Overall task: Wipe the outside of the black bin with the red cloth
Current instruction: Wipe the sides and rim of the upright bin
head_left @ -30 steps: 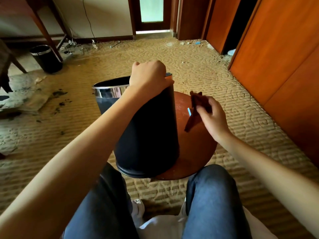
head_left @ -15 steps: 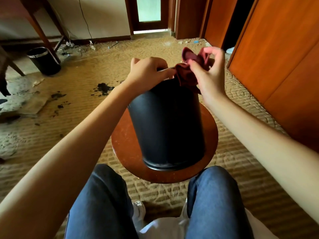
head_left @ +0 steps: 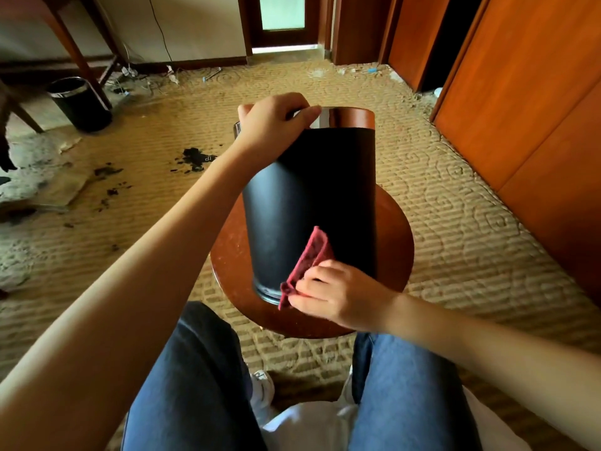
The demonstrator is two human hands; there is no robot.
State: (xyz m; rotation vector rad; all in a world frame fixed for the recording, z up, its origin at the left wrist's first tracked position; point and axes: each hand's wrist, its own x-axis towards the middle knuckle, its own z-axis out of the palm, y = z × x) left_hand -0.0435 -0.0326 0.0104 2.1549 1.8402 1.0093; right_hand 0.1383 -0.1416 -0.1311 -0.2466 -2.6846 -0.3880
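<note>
Head: bin (head_left: 309,196) rim under left hand (head_left: 273,125)

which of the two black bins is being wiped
The black bin on the round stool: the left hand grips its rim and the right hand holds the red cloth against its side. The other bin stands untouched on the floor, far left.

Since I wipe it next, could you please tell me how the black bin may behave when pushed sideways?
The black bin looks tall for its narrow base, so it would probably tip or slide; the left hand grips its rim, seemingly steadying it. Its wall seems stiff: the red cloth in the right hand leaves no dent.
</note>
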